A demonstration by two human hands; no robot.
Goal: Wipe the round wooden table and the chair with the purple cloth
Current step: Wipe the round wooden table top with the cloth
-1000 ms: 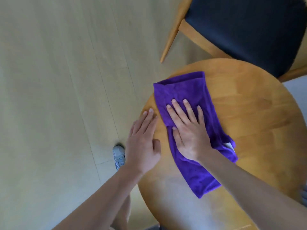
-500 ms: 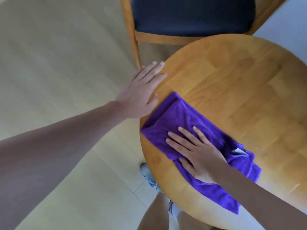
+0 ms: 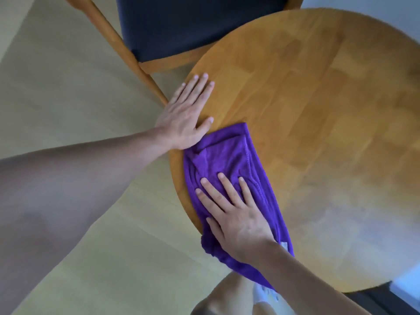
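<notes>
Head view, the only one I have. The round wooden table (image 3: 318,133) fills the right side of what I see, its plank grain visible, with a pale glare across the lower right part of the top.

The purple cloth (image 3: 229,160) lies along the table's left rim, folded and somewhat rumpled; its lower end hangs over the rim toward the floor, and a small white tag shows at its right edge near the wrist.

The right hand (image 3: 234,214) lies flat on the cloth, palm down, fingers straight and slightly spread, pressing it onto the tabletop. I see no pinch or curl.

The left hand (image 3: 186,114) rests flat at the table's edge just above the cloth, fingers straight and held close together, thumb out toward the cloth's upper corner (touching it or only just beside it, I cannot tell). The heel of this hand overhangs the rim.

The chair (image 3: 193,26) stands at top centre, dark seat on a light wooden frame, one leg slanting down toward the left hand. Its seat edge passes under the table's rim.

Pale wood floor (image 3: 68,76) on the left. A bare leg and a light shoe (image 3: 264,294) show at the bottom, below the cloth.
</notes>
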